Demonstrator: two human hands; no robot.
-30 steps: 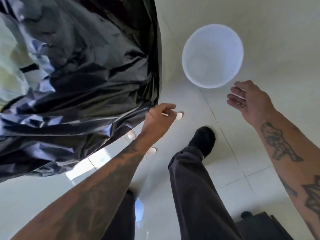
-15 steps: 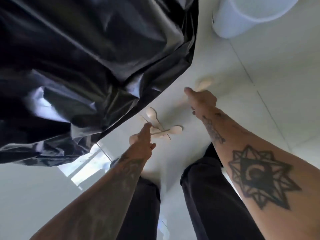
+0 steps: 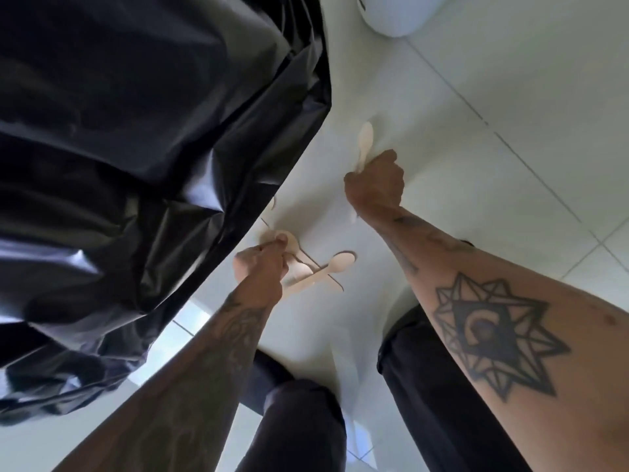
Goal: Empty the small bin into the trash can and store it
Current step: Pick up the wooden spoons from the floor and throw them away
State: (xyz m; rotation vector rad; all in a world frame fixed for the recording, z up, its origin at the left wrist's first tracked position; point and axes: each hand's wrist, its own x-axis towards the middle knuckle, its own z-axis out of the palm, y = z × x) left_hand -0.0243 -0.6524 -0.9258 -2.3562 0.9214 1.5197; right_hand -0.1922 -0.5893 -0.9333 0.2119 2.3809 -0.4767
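The trash can with its black bag [image 3: 136, 148] fills the upper left. Only the bottom of the small white bin [image 3: 388, 15] shows, at the top edge on the tiled floor. Several wooden spoons [image 3: 326, 267] lie on the floor beside the black bag. My left hand [image 3: 262, 264] is down on that pile, its fingers pinched on one wooden spoon. Farther out, my right hand [image 3: 374, 183] is closed around the handle of another wooden spoon [image 3: 366, 139], whose bowl sticks out above the fist.
The floor is pale glossy tile [image 3: 493, 97] with grey grout lines. My two legs in dark trousers [image 3: 435, 386] and a dark shoe [image 3: 269, 373] stand close below the hands. A bright window reflection [image 3: 190, 321] lies on the floor at the bag's lower edge.
The view has dropped nearer the floor, so the white bin has slid to the top edge. My right hand swung in from beside the bin and closed on a spoon; my left reached the pile.
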